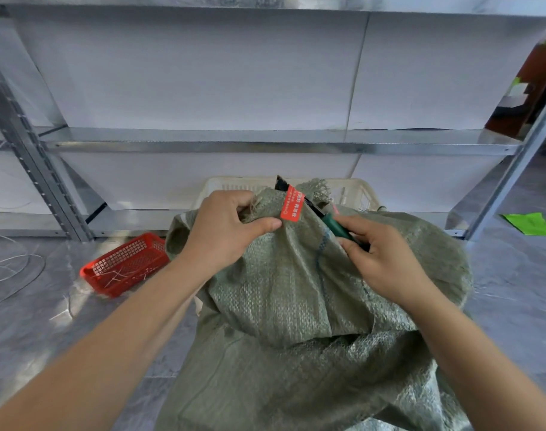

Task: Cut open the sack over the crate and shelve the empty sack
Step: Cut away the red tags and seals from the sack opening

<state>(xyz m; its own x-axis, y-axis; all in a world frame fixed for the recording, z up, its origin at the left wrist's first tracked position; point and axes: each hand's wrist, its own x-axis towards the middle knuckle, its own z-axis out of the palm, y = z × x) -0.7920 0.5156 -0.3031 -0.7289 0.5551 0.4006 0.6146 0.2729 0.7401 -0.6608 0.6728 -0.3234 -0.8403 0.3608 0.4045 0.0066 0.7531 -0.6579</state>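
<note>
Head view: green sack (296,306) slumps over the pale crate (352,189), its neck bunched and gripped by the left hand (225,231); the right hand (386,259) grips a green-handled knife (335,224) at that neck. Best slice away from the fingers, above the crate. Crate contents hidden; red basket (125,264) perhaps holds string scraps.

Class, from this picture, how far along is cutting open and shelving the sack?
Done: the green woven sack reaches the cream plastic crate. In hand: the left hand grips the frayed top by a red tag; the right hand holds a green-handled knife against it. Left: the cut, the emptying, then the sack onto the grey metal shelf.
</note>
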